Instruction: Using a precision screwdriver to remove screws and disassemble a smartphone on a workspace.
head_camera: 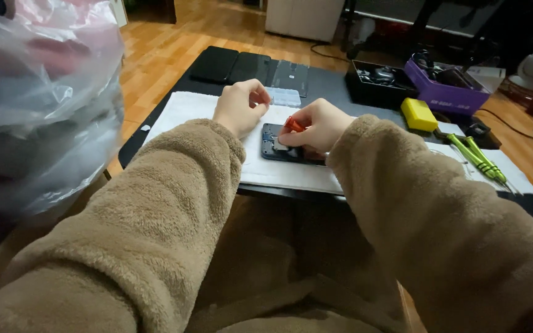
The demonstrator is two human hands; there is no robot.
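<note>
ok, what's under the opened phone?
A white cloth on the dark table lies under the opened phone. The right hand, holding an orange tool, covers the phone's right part; the left hand is beside it.

Fleecy cloth sleeves (174, 203), matt white mat (186, 108) — perhaps cloth — glossy wood floor (174, 43).

A single view comes from a camera on the person's head, looking forward and down along both sleeved forearms. It sits close: the sleeves fill the lower half of the frame. The bench (331, 83) lies mid-frame, with the white mat (180, 108) on it at about arm's reach. Beyond the bench, wooden floor runs to the top edge.
</note>
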